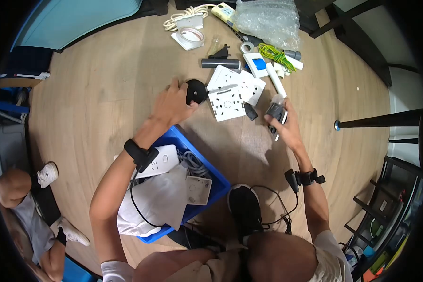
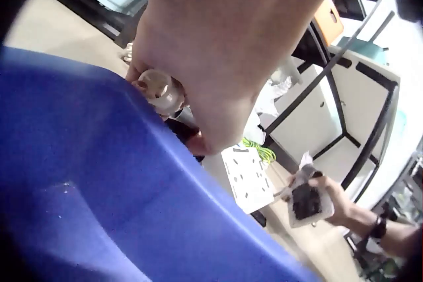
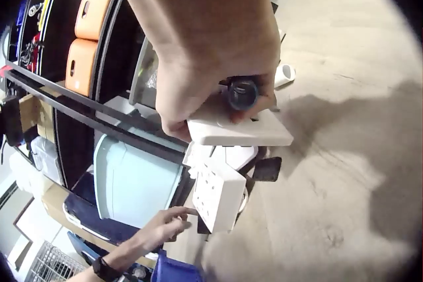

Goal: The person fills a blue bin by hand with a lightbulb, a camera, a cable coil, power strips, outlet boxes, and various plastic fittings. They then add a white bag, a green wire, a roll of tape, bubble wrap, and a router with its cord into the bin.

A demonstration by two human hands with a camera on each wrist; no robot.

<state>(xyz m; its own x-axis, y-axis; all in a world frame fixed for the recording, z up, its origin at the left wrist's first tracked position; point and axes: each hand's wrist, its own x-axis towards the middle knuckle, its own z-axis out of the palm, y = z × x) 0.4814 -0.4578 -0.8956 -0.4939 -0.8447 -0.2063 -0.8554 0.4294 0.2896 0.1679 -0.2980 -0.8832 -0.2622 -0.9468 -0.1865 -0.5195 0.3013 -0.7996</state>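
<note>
Left hand [image 1: 171,105] rests on the black disc [image 1: 196,91], fingers spread, beside the socket plates [image 1: 226,102]. Right hand [image 1: 286,129] grips a small bagged part [image 1: 275,112], right of plates.

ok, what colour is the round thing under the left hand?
Black. The round disc under the left hand shows best in the head view.
</note>
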